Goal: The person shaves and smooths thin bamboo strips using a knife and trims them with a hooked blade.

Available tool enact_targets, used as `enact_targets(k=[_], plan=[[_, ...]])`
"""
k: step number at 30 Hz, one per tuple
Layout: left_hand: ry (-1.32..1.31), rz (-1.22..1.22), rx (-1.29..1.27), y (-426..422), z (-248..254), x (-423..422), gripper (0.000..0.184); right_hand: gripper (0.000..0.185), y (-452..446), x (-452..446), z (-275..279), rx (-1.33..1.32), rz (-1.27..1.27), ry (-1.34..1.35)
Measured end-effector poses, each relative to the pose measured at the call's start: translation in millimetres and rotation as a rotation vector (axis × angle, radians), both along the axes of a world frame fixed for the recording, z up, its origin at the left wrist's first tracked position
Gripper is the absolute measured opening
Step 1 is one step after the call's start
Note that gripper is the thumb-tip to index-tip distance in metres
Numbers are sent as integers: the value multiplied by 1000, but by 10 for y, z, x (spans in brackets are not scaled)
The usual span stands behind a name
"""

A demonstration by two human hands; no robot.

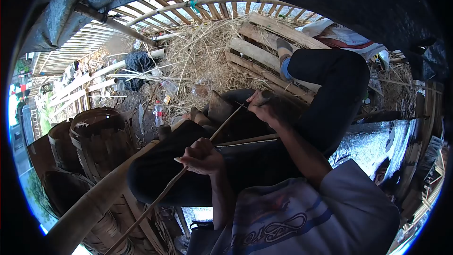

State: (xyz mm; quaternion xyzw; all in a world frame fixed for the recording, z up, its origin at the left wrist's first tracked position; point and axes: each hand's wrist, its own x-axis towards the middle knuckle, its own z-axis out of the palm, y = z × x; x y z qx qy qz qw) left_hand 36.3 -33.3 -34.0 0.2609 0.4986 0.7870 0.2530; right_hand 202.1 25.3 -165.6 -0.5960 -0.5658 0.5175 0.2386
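Observation:
A long thin strip of bamboo [165, 187] runs slantwise from the lower left up to the middle of the view. My left hand [202, 156] is closed round it, near my knee, with the thumb pointing left. Farther up, my right hand [262, 108] is closed on a knife with a thick rounded handle [265, 96]. Its narrow dark blade meets the upper end of the strip. Another pale strip lies across my lap below my right hand.
A thick bamboo pole [94, 203] slants along the lower left beside woven bamboo baskets [104, 134]. Ahead are straw [188, 61], wooden slats [257, 52] and a plastic bottle with a red label [159, 112]. A bamboo fence curves behind.

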Motion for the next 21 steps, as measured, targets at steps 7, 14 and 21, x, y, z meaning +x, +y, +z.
enact_targets(k=[7,14,21], plan=[[32,-17,-7,25,36,42,53,20,20,-97,61,-66,-185,334],[-46,2,33,-11,-25,-21,56,21,105,-13,142,-120,-102,374],[6,9,32,-21,-31,-42,55,22,138,-49,-57,-233,-171,272]])
